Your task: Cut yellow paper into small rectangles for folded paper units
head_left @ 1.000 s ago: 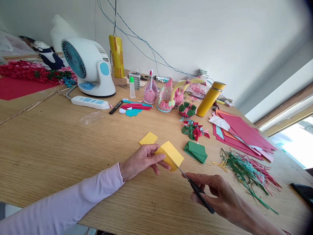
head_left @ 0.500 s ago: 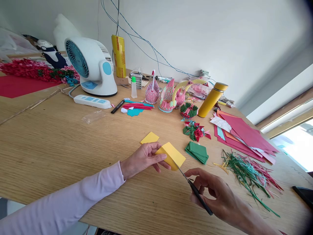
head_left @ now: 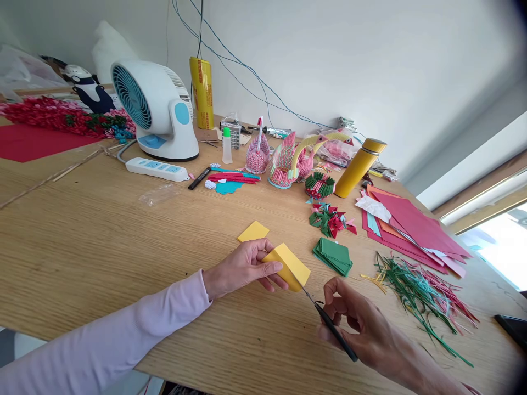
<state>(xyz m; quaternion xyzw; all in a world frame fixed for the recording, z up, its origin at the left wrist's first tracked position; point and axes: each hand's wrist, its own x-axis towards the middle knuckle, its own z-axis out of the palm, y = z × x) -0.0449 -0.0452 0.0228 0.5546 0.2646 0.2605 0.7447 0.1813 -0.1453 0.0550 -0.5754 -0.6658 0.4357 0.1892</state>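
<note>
My left hand (head_left: 247, 266) pinches a folded piece of yellow paper (head_left: 293, 263) between thumb and fingers, a little above the table. In my right hand (head_left: 358, 323) is a pair of scissors (head_left: 331, 326) with black handles. Their blades lie against the yellow paper along its crease, pointing up and left. Just behind my left hand lies another piece of yellow paper (head_left: 256, 230). A stack of green paper rectangles (head_left: 332, 255) rests beyond my right hand, with a pile of folded red and green paper triangles (head_left: 329, 220) behind it.
Thin paper strips (head_left: 424, 296) lie at the right, below large red sheets (head_left: 420, 219). Paper swans (head_left: 284, 162), a yellow bottle (head_left: 358, 170) and a glue bottle (head_left: 226, 147) stand farther back. At the left are a fan (head_left: 160, 109) and a power strip (head_left: 157, 169).
The scissors and my right hand have shifted slightly, and the right index finger has lifted away from the blades. The yellow paper has tilted a little in my left hand.
</note>
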